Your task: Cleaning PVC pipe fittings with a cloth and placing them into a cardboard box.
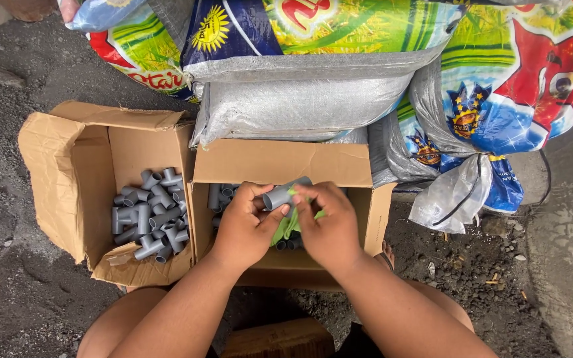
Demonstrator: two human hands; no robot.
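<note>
A grey pipe fitting (285, 193) was gripped by the left hand (243, 229) above the right cardboard box (280, 166), while a green cloth (289, 225) was pinched against it by the right hand (329, 229). More grey fittings (148, 215) were held in the left cardboard box (67, 172); printed sacks (313, 73) were stacked at the far side.

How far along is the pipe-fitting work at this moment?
Looks done: the left cardboard box holds a loose pile of grey tee fittings. In hand: the left hand and right hand hold one grey fitting against a green cloth above the right cardboard box. Left: a few more grey fittings show in that box; how many lie beneath the hands is hidden.
</note>
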